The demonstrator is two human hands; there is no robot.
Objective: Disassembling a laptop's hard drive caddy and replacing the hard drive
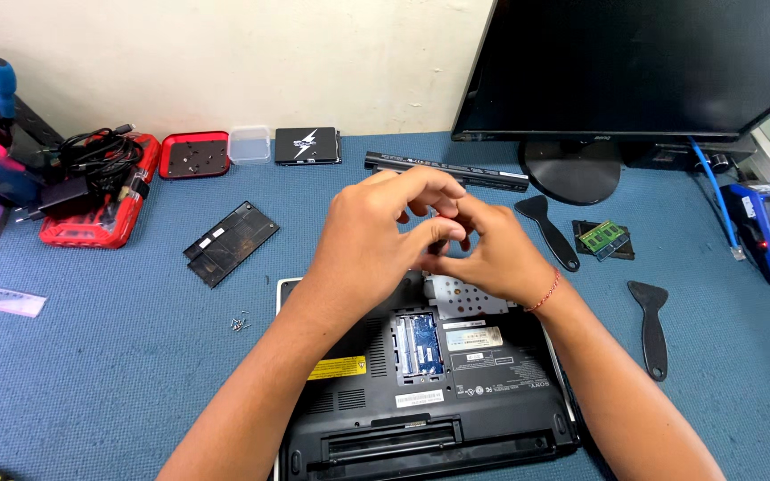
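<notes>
Looking down from a head-worn camera, two bare hands meet above an upturned black laptop that lies on a blue desk mat. The left hand curls its fingers inward, and the right hand, with a thin red string at its wrist, presses its fingertips against them. Both hands are pinched closed at the point where they touch, but whether something small sits between the fingers cannot be told; they hide the spot.

Under the hands the laptop's bottom panel is off: a memory slot with a blue-green module lies open, and just beside it is a silver perforated drive bracket. The removed black cover plate rests on the mat to the left, with a small cluster of screws near the laptop's left corner.

Behind the hands lies a long black battery bar, and further back a red tray, a clear plastic box and a black solid-state drive. To the right stand a dark monitor, two black plastic pry tools and a spare green memory stick. A red case with tangled cables sits at far left.
</notes>
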